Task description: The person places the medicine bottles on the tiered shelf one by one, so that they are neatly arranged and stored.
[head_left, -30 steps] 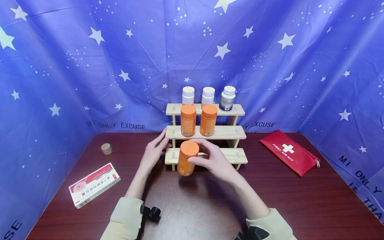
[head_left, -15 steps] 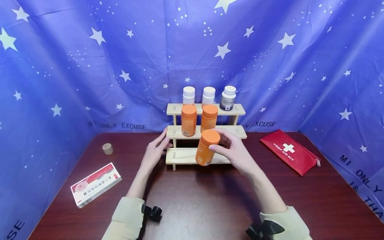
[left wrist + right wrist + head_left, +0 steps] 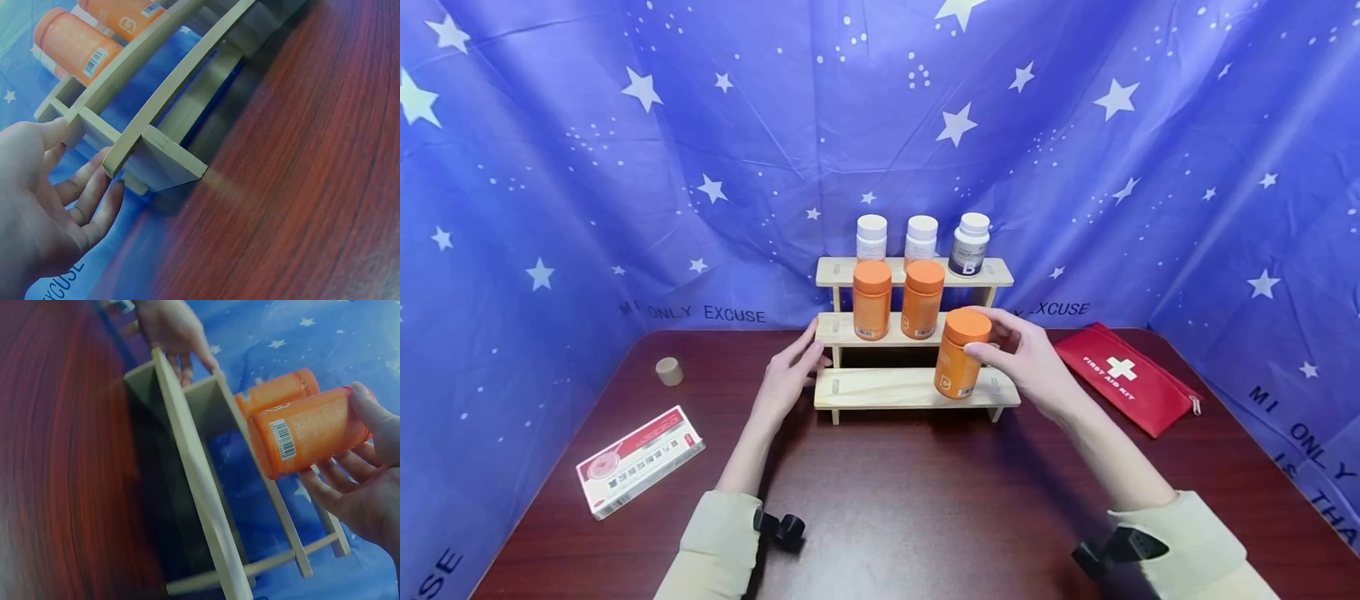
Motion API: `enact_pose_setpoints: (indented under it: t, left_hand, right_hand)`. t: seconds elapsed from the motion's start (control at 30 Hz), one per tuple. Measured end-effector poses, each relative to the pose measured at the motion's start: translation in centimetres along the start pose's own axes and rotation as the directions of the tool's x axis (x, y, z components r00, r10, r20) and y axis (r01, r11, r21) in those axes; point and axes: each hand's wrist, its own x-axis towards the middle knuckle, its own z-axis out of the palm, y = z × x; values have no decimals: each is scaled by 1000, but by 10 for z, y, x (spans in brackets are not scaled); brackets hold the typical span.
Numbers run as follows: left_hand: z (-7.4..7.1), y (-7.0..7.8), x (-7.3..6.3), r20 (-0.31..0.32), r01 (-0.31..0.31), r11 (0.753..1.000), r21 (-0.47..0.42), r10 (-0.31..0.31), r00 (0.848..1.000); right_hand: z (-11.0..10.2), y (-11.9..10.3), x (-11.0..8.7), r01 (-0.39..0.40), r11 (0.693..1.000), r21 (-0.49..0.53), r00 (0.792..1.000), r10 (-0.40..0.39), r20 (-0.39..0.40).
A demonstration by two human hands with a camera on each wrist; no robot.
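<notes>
My right hand (image 3: 1022, 354) grips an orange pill bottle (image 3: 957, 367) between thumb and fingers, near its orange cap. The bottle, slightly tilted, overlaps the bottom tier's right part in the head view; in the right wrist view its barcode end points toward the rack. My left hand (image 3: 786, 379) touches the left end of the three-tier wooden display rack (image 3: 880, 390), relaxed fingertips (image 3: 112, 187) at the bottom tier's end. Two more orange bottles, a left one (image 3: 872, 304) and a right one (image 3: 921, 304), stand on the middle tier.
Along the top tier stand two white bottles (image 3: 871, 237) and a white-and-dark bottle (image 3: 968, 246). A red first aid pouch (image 3: 1123, 379) lies right of the rack. On the left are a medicine box (image 3: 640, 462) and a small beige cylinder (image 3: 668, 372). Behind hangs a starry blue curtain (image 3: 760, 167).
My right hand has carried the orange bottle rightward and away from me, from the rack's left-centre front to its right part. The left hand stays at the rack's left end.
</notes>
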Motion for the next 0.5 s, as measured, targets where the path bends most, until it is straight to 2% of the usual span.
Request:
enact_pose_setpoints:
  t: [0.2,0.33,0.5]
  left_hand:
    - [-2,2,-2,-8,-11,1000,-9,11,1000]
    - [-1,4,-3,-9,-4,1000,0,4,1000]
    - [1,-6,4,-6,10,1000,10,-10,1000]
  right_hand:
    - [-17,0,6,-16,999,-37,1000,15,-17]
    - [-31,-2,12,-15,1000,-19,1000,14,-23]
    - [-45,-4,20,-2,1000,-3,999,2,-49]
